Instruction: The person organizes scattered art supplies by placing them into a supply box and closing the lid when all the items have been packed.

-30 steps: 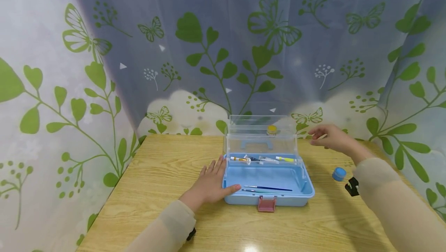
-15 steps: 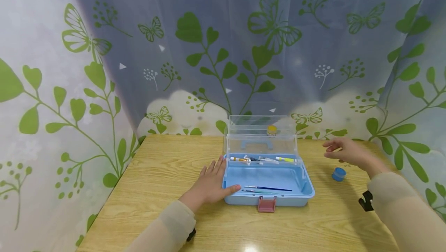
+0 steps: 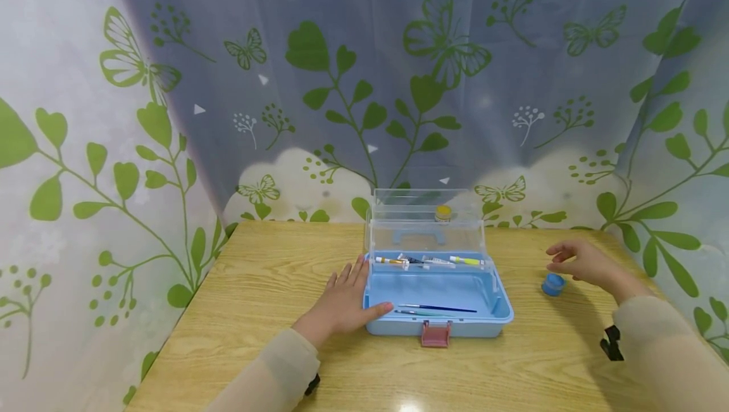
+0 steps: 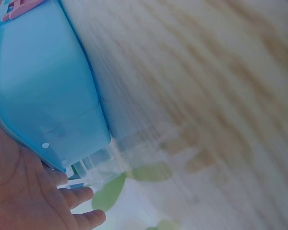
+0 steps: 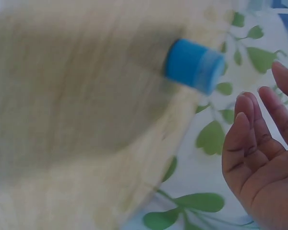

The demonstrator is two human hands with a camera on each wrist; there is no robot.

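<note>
Left hand [image 3: 342, 301] spread against the box [image 3: 478, 328], right hand [image 3: 589, 268] loose and empty near a blue jar [image 3: 553, 285] that low reaching could topple

So the left hand [image 3: 342, 298] is stretched out pretty flat, fingers a bit spread and thumb poking off to the right, left forearm [image 3: 264, 371] angling up from the bottom, while the right hand [image 3: 585, 268] hovers, fingers loosely bent, right forearm [image 3: 669, 352] slanting in from the lower right.
</note>
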